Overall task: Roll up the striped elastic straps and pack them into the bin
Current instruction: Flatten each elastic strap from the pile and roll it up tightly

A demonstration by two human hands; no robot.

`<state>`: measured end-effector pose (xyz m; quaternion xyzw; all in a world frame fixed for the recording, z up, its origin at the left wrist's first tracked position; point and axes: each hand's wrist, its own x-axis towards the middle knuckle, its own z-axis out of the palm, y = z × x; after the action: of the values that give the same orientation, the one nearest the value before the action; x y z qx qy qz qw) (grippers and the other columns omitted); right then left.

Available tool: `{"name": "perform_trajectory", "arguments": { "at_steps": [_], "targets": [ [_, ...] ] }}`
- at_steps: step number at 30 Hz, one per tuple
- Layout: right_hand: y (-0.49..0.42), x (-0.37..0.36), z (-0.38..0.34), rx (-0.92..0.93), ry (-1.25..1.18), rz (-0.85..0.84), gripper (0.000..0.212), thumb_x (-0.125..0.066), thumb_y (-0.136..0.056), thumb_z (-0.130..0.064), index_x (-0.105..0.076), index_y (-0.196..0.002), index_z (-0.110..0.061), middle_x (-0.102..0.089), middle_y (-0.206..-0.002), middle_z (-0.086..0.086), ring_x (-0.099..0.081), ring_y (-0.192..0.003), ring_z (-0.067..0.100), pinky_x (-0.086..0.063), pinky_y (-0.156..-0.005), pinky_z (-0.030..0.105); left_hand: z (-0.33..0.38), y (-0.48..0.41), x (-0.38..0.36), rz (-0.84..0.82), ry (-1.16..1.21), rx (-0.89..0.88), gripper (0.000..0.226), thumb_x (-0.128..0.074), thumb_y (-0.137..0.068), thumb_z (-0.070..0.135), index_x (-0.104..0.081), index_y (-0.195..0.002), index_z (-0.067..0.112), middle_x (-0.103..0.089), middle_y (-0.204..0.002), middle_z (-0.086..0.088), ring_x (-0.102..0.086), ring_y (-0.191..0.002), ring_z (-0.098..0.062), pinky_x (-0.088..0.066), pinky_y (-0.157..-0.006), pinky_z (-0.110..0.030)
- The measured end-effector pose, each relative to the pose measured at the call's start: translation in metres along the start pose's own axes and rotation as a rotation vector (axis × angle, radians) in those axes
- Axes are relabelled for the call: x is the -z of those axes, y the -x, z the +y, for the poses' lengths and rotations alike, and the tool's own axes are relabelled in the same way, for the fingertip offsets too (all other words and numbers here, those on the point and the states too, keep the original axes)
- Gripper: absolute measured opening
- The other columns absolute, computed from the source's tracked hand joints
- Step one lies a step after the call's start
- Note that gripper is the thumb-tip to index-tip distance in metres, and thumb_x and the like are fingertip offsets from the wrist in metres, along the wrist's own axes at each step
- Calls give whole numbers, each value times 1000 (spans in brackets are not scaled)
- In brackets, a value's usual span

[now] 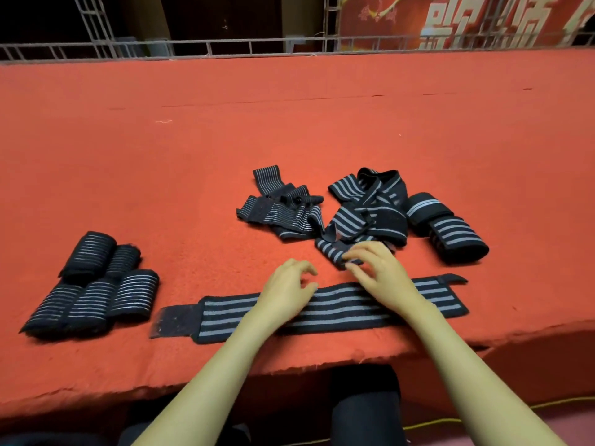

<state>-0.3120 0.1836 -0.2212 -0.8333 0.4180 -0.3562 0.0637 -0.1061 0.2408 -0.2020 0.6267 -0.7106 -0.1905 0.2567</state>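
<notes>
Flat strap (338, 305) lies along near edge of desk (289, 140), long axis left-right, Velcro tab (175, 321) at left end. Left hand (286, 291) over its middle, fingers loosely curled, holding nothing. Right hand (380, 272) fingertips at tangled pile (363, 207) just beyond; pinch or touch, cannot tell. Open felt between tab and rolled straps (93, 284). No bin visible.

Event-hall look: red felt table (289, 123), metal truss (93, 24), red banner (450, 17).
</notes>
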Motion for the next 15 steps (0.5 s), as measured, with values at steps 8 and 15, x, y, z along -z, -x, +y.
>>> {"name": "perform_trajectory", "arguments": {
  "at_steps": [8, 15],
  "targets": [
    [-48, 4, 43, -422, -40, 20, 48, -49, -96, -10, -39, -142, -11, -43, -143, 10, -35, -134, 25, -28, -111, 34, 49, -90, -31, 91, -32, -133, 36, -56, -89, 19, -53, -123, 9, -52, -123, -8, -44, -120, -23, -33, -102, -29],
    [-33, -23, 51, -362, -42, 33, 47, -48, -99, -27, -40, -144, -17, -43, -144, -2, -18, -144, 16, -11, -113, 21, 36, -123, -64, 130, -152, -93, 50, -56, -89, 30, -46, -131, 7, -47, -131, -8, -37, -126, -24, -28, -107, -30]
  ]
}}
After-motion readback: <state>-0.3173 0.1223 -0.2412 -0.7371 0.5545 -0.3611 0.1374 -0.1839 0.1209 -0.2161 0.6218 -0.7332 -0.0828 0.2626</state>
